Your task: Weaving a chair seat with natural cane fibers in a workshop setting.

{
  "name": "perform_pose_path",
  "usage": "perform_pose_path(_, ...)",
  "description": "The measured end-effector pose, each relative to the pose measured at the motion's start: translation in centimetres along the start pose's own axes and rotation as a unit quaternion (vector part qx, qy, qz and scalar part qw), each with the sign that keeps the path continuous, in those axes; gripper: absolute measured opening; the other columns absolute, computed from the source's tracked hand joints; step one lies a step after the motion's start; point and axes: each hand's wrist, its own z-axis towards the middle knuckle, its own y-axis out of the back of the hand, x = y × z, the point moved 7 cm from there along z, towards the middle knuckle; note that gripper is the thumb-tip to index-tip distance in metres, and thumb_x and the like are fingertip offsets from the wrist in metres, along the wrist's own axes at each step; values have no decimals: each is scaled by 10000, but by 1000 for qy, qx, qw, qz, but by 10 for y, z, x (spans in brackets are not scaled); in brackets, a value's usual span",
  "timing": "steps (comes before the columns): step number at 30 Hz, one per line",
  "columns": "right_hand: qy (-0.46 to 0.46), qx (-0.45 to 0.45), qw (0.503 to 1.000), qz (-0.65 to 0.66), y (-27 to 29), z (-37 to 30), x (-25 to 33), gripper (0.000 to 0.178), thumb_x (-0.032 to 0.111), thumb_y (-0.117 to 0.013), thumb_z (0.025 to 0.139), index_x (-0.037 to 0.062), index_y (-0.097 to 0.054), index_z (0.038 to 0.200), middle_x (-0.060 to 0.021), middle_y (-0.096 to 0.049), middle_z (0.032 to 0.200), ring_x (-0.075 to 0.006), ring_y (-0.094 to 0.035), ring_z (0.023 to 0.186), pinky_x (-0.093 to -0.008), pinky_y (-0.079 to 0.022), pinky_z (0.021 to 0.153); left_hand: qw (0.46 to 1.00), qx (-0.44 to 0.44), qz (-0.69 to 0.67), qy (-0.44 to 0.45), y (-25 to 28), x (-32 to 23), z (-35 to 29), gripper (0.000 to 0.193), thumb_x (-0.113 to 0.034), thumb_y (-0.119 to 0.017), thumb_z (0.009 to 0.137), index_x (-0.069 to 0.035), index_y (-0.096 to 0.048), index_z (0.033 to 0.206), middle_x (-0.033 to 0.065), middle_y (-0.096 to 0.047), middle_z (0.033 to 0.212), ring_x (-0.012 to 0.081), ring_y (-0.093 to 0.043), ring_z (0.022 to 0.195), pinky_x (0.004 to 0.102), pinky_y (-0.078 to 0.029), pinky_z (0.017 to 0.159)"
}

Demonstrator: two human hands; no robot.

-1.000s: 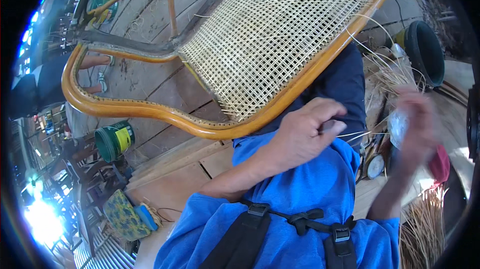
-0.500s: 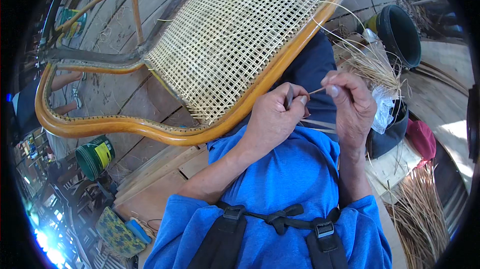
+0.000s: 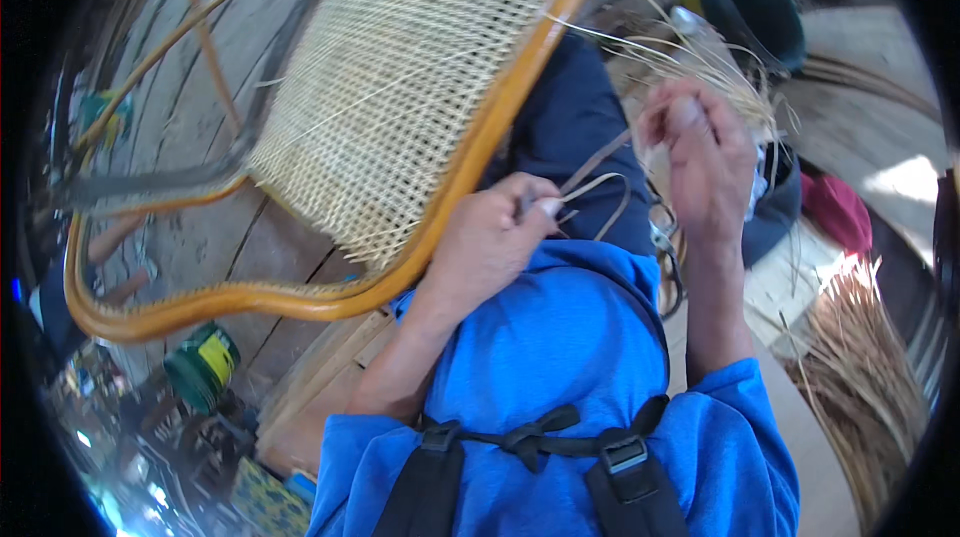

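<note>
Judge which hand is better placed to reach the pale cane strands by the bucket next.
Likely the right hand: it sits just below the pale cane strands in view. The left hand is farther away, beside the chair's wooden frame, pinching thin strips. Blur hides whether the right grips one.

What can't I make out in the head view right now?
Head view: the far end of the woven panel is cut off by the top edge.
Head view: the part of the brown strip inside the left hand is hidden by its fingers.
Head view: blur hides whether the right hand pinches that strip.
Head view: shadow hides what, if anything, is in the dark bucket.
</note>
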Motion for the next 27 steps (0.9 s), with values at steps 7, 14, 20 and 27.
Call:
perform_pose_path(7,-146,22,860,-488,120,-65,-93,241,188,-602,893,4,-625,1048,-174,-655,864,-318,-637,813,-413,-500,759,921,-200,-193,-274,114,-92,-29,141,-130,-598,939,-53,-660,1040,40,-660,917,45,-564,622,151,-448,532)
perform_pose_path(14,-299,-4,790,-536,165,-151,-172,530,165,-614,842,-11,-453,1315,-304,-601,1105,-464,-571,1019,-503,-457,831,946,-163,97,-264,47,-80,-9,124,-92,-628,858,-55,-661,972,88,-680,934,239,-659,846,346,-520,732)
perform_pose_path(20,-241,9,922,-304,148,-132,-102,367,138,-611,905,3,-581,1245,-14,-646,982,-111,-544,846,-281,-462,718,987,26,80,-138,-42,0,27,220,-234,-619,888,-43,-672,984,123,-646,803,217,-614,697,345,-483,654)
perform_pose_path(27,-117,111,875,-456,80,-88,-56,265,215,-563,930,-3,-584,1079,-181,-632,979,-331,-624,930,-398,-467,843,995,95,1,-35,-48,3,33,267,-234,-631,891,17,-655,978,18,-549,673,63,-469,628,273,-405,565)
